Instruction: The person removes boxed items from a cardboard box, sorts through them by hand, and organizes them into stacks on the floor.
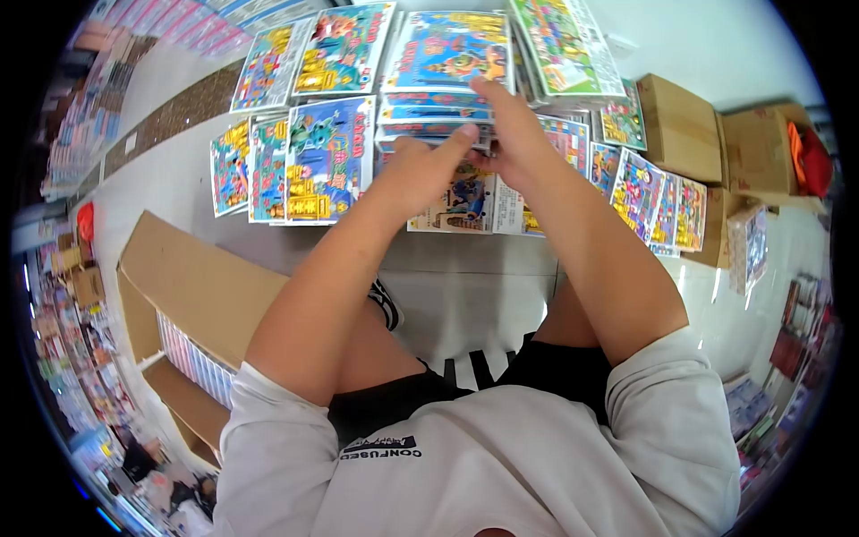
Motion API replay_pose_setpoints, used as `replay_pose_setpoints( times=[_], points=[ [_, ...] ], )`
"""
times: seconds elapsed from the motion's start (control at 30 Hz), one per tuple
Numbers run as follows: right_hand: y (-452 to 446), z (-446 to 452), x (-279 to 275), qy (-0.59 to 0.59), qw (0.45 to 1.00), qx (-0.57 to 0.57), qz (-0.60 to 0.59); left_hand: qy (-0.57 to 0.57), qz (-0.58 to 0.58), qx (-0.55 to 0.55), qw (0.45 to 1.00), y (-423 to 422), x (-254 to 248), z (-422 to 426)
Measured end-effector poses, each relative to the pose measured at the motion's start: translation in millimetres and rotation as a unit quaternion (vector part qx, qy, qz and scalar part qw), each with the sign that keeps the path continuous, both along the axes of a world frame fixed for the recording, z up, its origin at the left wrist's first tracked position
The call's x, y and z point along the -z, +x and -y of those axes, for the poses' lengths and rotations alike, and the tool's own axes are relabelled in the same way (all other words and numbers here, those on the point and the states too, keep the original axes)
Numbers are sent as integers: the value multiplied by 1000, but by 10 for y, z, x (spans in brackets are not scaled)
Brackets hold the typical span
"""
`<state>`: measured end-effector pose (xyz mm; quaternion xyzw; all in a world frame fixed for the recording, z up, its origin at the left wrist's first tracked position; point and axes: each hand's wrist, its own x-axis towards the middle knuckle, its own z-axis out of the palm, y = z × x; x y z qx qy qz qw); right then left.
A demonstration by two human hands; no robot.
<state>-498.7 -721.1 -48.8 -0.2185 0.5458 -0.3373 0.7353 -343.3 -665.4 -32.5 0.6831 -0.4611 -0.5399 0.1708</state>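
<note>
White T-shirt [465,474] fills the view nearest the camera; black shorts [385,403] and the person's legs lie just past it. Both forearms reach forward and converge on the middle stack of packs [436,115], straight ahead of the body, its near side facing the person. Top pack [452,49] looks wider side to side than front to back, so its long axis seems to run across the person, though the lens bends shapes. Right hand [508,130] is farther forward and nearer the top pack: thumb at its near right corner. Left hand [416,170] sits lower and closer to the body, thumb against the near edges of the lower packs, pointing right. Hands are close together, right one on the stack's right side. Fingers are mostly hidden; contact looks likely, but cannot tell whether either has a firm grip. More packs flank the stack: blue pack [329,161] to the left, green pack [568,49] to the right. Cardboard carton [210,268] stands well apart, at left on the floor [474,255].
</note>
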Motion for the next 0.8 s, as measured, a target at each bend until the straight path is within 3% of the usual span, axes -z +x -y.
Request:
replay_pose_setpoints(
  times=[0.1, 0.17, 0.2, 0.27, 0.33, 0.47, 0.57, 0.6, 0.8],
  points=[
    [-16, 23, -70, 1, 999, 1, -40, -74, -22, -54, 996, -124, 109, -63],
    [-43, 34, -141, -6, 1000, -18, -18, -119, -116, -113, 980, -211, 151, -84],
    [-49, 57, -136, -7, 1000, -17, -18, -101, -175, -160, 966, -245, 279, -47],
    [-50, 79, -148, -7, 999, -16, -40, -36, -191, -122, 973, -199, 72, -79],
    [-44, 114, -63, -18, 997, -37, -66, 97, -215, -137, 962, -183, 8, -48],
    [1, 123, 16, -39, 991, -86, -99, 121, -248, -154, 949, -162, 223, 7],
    [10, 139, 77, -61, 986, -103, -116, 60, -229, -238, 942, -249, 270, 2],
    [44, 113, 72, -73, 984, -102, -126, 126, -262, -165, 942, -160, 269, 28],
    [96, 78, 171, -99, 973, -87, -191, 125, -272, -182, 937, -130, 434, 64]
  ],
)
